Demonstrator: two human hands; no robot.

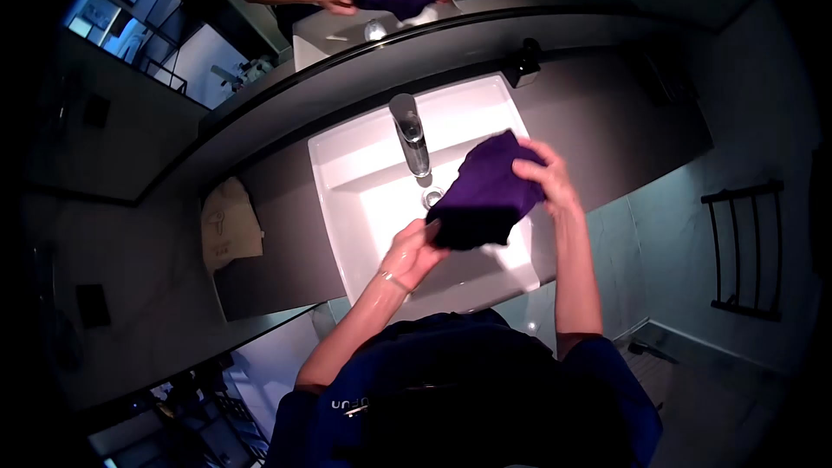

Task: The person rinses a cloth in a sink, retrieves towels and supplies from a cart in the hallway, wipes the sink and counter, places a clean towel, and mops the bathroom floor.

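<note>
A purple cloth [492, 182], dark along its lower part, is stretched between my two hands above the white sink [347, 243]. My left hand [413, 253] grips its lower left corner, with a thin band on the wrist. At the cloth's upper right edge, my right hand [548, 175] holds it with the thumb on top and the other fingers partly hidden. The chrome faucet [412, 137] stands behind the cloth, close to the drain [432, 198]. No running water can be made out.
A dark bottle [523, 64] stands at the sink's back right corner. On the dark counter [286, 247], a beige paper bag [230, 224] lies at the left end. A mirror [347, 26] runs along the back. A black rack [745, 251] hangs at right.
</note>
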